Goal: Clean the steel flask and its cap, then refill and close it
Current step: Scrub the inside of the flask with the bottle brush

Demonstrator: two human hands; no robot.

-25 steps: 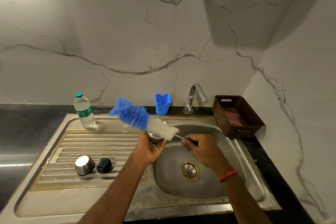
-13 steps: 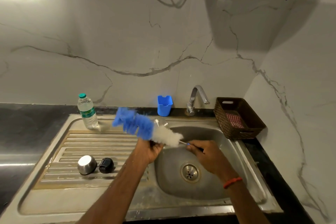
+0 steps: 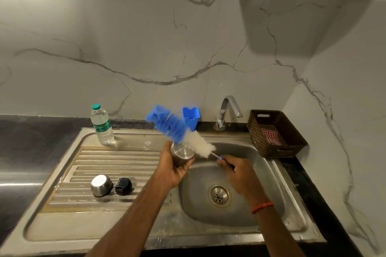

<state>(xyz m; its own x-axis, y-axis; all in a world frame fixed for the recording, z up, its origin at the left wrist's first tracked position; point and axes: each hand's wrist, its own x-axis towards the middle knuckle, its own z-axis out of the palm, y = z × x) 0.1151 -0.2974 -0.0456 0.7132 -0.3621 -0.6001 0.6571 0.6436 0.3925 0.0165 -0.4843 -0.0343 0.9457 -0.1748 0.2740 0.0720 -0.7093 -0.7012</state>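
My left hand [image 3: 174, 166] clenches the steel flask [image 3: 182, 155] over the left edge of the sink [image 3: 240, 221], centre frame, while my right hand [image 3: 237, 174] pinches the brush [image 3: 179, 131] handle; wet steel could slip into the basin, I judge. The brush head lies near the blue cup [image 3: 191, 118] and tap [image 3: 226, 110], which it might knock; the steel cap [image 3: 101, 185] and black lid [image 3: 123, 186] wait lower left.

On the drainboard [image 3: 114, 158] the steel cap [image 3: 101, 185] sits just left of the stopper [image 3: 123, 186], the water bottle [image 3: 102, 126] at the far edge. Over the basin [image 3: 240, 215] to their right, the left hand [image 3: 174, 168] holds the flask [image 3: 181, 155], the bottle brush [image 3: 177, 129] against its far side. A holder [image 3: 190, 118], a tap [image 3: 226, 111] and a basket [image 3: 292, 144] line the far side, left to right.
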